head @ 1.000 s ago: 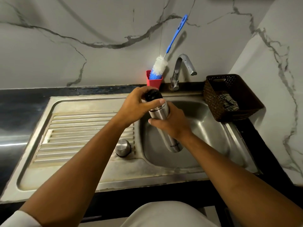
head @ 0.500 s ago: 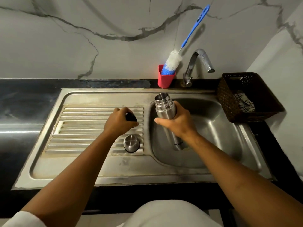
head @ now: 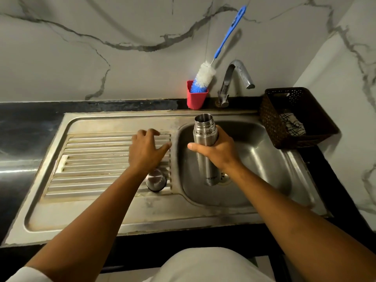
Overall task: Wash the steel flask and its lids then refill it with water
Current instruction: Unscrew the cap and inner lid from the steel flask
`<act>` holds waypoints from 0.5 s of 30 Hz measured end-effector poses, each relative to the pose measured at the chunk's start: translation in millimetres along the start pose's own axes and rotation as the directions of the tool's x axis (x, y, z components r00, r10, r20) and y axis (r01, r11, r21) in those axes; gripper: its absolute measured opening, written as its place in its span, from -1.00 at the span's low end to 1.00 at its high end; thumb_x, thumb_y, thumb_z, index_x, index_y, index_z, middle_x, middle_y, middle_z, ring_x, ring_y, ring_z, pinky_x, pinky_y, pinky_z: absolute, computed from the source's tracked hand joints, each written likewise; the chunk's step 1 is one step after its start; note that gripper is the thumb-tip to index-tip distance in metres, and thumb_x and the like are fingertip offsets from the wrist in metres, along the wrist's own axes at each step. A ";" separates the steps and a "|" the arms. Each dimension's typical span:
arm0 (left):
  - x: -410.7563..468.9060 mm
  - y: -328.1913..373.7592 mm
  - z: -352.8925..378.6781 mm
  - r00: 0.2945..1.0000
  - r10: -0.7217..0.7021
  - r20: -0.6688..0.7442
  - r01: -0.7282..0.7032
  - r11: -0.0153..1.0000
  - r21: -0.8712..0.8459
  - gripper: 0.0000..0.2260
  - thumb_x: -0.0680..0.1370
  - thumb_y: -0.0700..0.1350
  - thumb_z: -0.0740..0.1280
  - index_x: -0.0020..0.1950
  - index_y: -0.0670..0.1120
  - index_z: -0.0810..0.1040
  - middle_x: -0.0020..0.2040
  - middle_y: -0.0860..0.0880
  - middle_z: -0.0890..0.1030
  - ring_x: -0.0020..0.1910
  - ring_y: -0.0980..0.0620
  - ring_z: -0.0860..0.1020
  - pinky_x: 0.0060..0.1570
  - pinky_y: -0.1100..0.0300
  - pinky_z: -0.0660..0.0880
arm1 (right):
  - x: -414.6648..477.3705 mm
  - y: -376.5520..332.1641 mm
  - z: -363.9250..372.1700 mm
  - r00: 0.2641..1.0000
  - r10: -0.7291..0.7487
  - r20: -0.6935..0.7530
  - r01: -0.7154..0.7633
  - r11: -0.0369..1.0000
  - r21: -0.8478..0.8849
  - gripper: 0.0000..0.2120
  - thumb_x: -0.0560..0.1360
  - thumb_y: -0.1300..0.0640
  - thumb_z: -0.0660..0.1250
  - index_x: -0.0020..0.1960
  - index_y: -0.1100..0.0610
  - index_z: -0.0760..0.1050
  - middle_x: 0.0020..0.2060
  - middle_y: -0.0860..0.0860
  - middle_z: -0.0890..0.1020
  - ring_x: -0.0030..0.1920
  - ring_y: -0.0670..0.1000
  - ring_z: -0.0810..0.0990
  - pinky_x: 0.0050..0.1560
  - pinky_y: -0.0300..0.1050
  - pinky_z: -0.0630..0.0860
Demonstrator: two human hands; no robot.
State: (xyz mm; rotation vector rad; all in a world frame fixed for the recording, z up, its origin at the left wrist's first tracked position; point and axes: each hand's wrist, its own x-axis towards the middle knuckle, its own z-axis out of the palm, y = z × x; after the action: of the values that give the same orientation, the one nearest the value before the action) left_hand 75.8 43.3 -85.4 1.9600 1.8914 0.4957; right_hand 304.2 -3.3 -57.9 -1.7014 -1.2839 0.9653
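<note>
Plainly, the fingers of the right hand are wrapped round the middle of the tall brushed-steel flask. They hold it nearly upright, threaded mouth uncovered, over the left side of the steel sink bowl. The fingers of the left hand lie spread and loosely bent on the ribbed steel draining board. They grip nothing visible, though what the palm may cover is hidden.

Just beside that wrist, toward the front edge, stands a small round steel cap. At the back edge of the dark table, a blue-handled white bottle brush leans in a red cup beside the curved steel tap, which shows no water running.

The flask looks opened. Washing, rinsing and refilling all seem left to do.
</note>
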 end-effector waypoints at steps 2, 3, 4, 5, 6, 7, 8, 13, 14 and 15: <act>-3.5 30.7 -0.5 0.990 0.111 0.088 -0.086 0.965 -0.247 -0.57 0.59 0.24 0.37 0.35 0.02 0.51 0.21 -0.05 0.57 0.15 -0.03 0.56 0.12 -0.01 0.58 | 3.1 3.6 -0.6 0.997 0.068 -0.028 -0.065 0.993 0.101 -0.49 0.22 -0.25 0.65 0.08 -0.11 0.61 -0.08 -0.16 0.73 -0.06 -0.14 0.71 0.03 -0.04 0.67; -7.2 46.0 1.4 0.968 0.149 0.201 -0.064 0.924 -0.378 -0.60 0.61 0.22 0.35 0.35 0.03 0.50 0.17 -0.02 0.60 0.11 -0.01 0.60 0.10 0.01 0.60 | 4.5 5.2 -1.2 0.994 0.107 -0.035 -0.099 0.980 0.172 -0.52 0.24 -0.24 0.65 0.07 -0.09 0.64 -0.08 -0.14 0.74 -0.05 -0.11 0.72 0.05 0.00 0.68; -12.1 60.3 4.4 0.929 0.181 0.324 -0.005 0.880 -0.476 -0.59 0.63 0.22 0.34 0.38 0.04 0.48 0.15 0.00 0.62 0.11 0.01 0.62 0.10 0.05 0.60 | 6.3 7.9 -2.0 0.988 0.150 -0.041 -0.135 0.959 0.249 -0.56 0.26 -0.22 0.65 0.04 -0.06 0.67 -0.08 -0.10 0.75 -0.05 -0.05 0.74 0.07 0.08 0.68; -17.3 72.1 8.2 0.880 0.202 0.430 0.058 0.853 -0.518 -0.57 0.63 0.22 0.32 0.43 0.06 0.45 0.15 0.02 0.62 0.14 0.04 0.62 0.09 0.12 0.59 | 7.2 10.9 -3.4 0.980 0.192 -0.046 -0.167 0.931 0.326 -0.59 0.28 -0.20 0.65 0.01 -0.02 0.69 -0.09 -0.05 0.76 -0.06 0.00 0.75 0.09 0.14 0.69; -21.4 79.3 12.3 0.833 0.214 0.510 0.107 0.842 -0.529 -0.57 0.64 0.22 0.31 0.45 0.07 0.42 0.15 0.05 0.61 0.14 0.08 0.62 0.05 0.22 0.56 | 7.1 12.9 -5.0 0.971 0.235 -0.045 -0.201 0.904 0.377 -0.61 0.30 -0.18 0.64 0.00 0.02 0.70 -0.11 -0.01 0.77 -0.07 0.04 0.76 0.08 0.18 0.69; -24.8 84.6 17.6 0.795 0.216 0.567 0.148 0.838 -0.525 -0.59 0.65 0.21 0.30 0.45 0.10 0.40 0.14 0.08 0.61 0.10 0.13 0.62 -0.03 0.30 0.54 | 6.4 15.9 -7.6 0.959 0.280 -0.045 -0.239 0.884 0.403 -0.59 0.31 -0.20 0.62 0.01 0.03 0.69 -0.10 0.02 0.77 -0.09 0.06 0.77 0.04 0.19 0.70; -26.4 87.3 22.7 0.768 0.207 0.606 0.186 0.834 -0.519 -0.63 0.66 0.20 0.29 0.43 0.14 0.38 0.12 0.08 0.61 0.06 0.15 0.62 -0.10 0.35 0.52 | 5.1 18.8 -10.4 0.945 0.324 -0.046 -0.278 0.871 0.405 -0.54 0.32 -0.23 0.60 0.07 0.03 0.66 -0.08 0.03 0.77 -0.10 0.06 0.77 -0.03 0.18 0.71; -25.7 88.4 37.6 0.675 0.155 0.721 0.298 0.838 -0.458 -0.62 0.63 0.22 0.33 0.41 0.24 0.37 0.17 0.03 0.62 0.08 0.06 0.65 0.00 0.24 0.58 | -6.3 37.6 -19.4 0.866 0.499 0.023 -0.471 0.801 0.369 -0.28 0.33 -0.37 0.52 0.28 0.04 0.45 0.05 0.12 0.70 -0.09 0.15 0.75 -0.38 0.03 0.64; -24.9 87.3 40.2 0.654 0.141 0.743 0.315 0.842 -0.437 -0.59 0.61 0.24 0.35 0.42 0.25 0.39 0.20 0.01 0.63 0.11 0.03 0.65 0.09 0.16 0.60 | -8.3 40.8 -20.3 0.851 0.524 0.042 -0.501 0.785 0.365 -0.29 0.35 -0.37 0.50 0.29 0.04 0.42 0.05 0.13 0.69 -0.10 0.16 0.75 -0.38 0.02 0.64; -23.8 86.3 43.5 0.633 0.128 0.763 0.331 0.847 -0.417 -0.55 0.59 0.26 0.37 0.45 0.24 0.41 0.21 0.00 0.64 0.13 0.01 0.66 0.19 0.08 0.60 | -10.6 43.2 -21.3 0.836 0.546 0.061 -0.527 0.767 0.366 -0.31 0.38 -0.36 0.49 0.29 0.04 0.40 0.05 0.14 0.69 -0.11 0.16 0.75 -0.38 0.03 0.65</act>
State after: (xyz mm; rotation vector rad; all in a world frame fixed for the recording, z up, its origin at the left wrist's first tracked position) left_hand 171.4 16.0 -80.5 1.3318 1.1241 0.0620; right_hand 337.7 -24.5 -87.2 -1.7977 -0.5140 1.3855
